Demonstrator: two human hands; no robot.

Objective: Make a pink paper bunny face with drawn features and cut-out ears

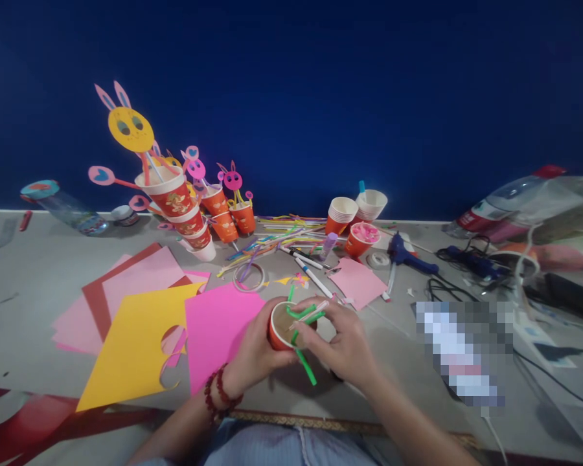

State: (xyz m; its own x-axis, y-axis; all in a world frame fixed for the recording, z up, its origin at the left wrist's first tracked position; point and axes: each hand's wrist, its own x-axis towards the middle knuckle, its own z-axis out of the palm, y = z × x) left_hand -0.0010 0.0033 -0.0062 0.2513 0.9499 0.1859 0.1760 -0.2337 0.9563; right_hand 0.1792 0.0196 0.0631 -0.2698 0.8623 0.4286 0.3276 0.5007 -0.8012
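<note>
My left hand (253,347) is wrapped round a red paper cup (274,336) with a white rim, held upright with its opening facing me. Several bent green stems (306,367), bendy straws or pipe cleaners, stick out over its rim. A pale straw (315,310) lies across the opening among them. My right hand (346,343) pinches the straw and a green stem between thumb and fingers at the cup's right side. What its fingertips touch inside the cup is partly hidden. Nearest to the left hand lies a bright pink paper sheet (214,330).
Rabbit figures in stacked cups (175,200) stand back left. Yellow paper (126,343) with a cut-out lies left. Loose coloured sticks (282,236), markers (313,277), a tape roll (249,277), a cup of pink scraps (362,243) and a blue glue gun (411,255) with its cord are beyond.
</note>
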